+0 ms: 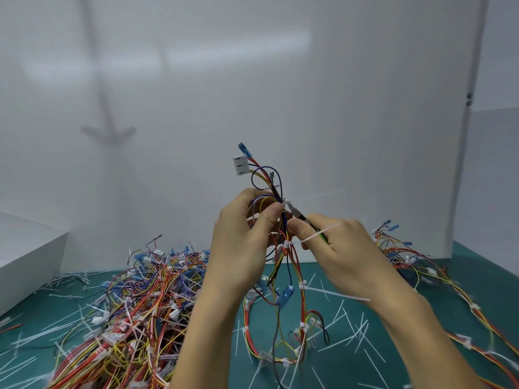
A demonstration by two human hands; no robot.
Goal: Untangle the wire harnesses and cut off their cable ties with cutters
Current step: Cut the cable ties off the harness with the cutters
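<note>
Harness pinched in left grip, cutters clasped in right grip, tangled pile beside.

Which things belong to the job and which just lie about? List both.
In use: harness, held by left hand; cutters, in right hand; cable tie at the cutters' tip.
Lying about: wire pile; cut tie ends; white box.

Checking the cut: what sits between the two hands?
Head view: the harness, pinched by the left hand, with a white cable tie at the tips of the cutters held in the right hand.
</note>
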